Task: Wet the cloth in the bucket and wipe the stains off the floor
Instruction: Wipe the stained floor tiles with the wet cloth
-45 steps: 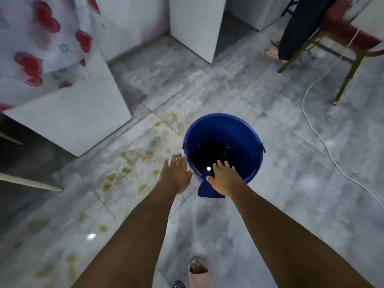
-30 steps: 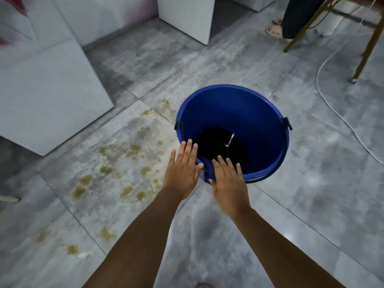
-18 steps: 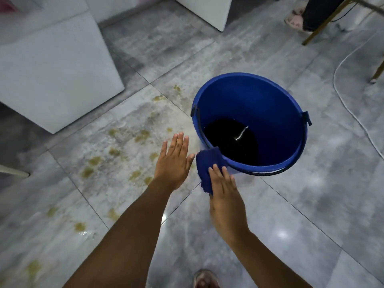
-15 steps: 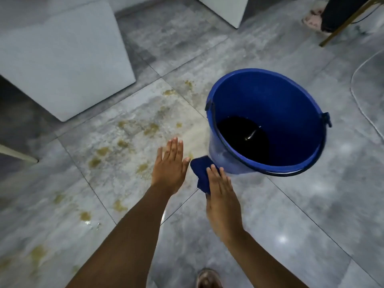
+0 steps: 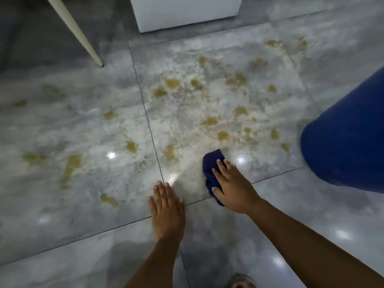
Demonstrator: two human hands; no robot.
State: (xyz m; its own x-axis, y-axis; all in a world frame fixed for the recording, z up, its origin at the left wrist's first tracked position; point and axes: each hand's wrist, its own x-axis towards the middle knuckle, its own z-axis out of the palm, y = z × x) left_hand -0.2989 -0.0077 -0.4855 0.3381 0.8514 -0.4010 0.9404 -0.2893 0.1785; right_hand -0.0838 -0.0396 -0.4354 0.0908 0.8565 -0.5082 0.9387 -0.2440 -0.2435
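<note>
In the head view, the small dark-blue fabric cloth lies bunched on the glossy grey tiled floor, left of the large blue plastic bucket; it looks light, limp and probably soggy, best held under a flat palm; the right hand presses it down, fingers nearly straight; the left hand rests flat on the tile, farther from the bucket, holding nothing; yellowish blotchy stains spread beyond.

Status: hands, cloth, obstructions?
Right hand presses cloth on floor. Left hand flat on floor, empty. Stains ahead unwiped; bucket right, off path.
</note>
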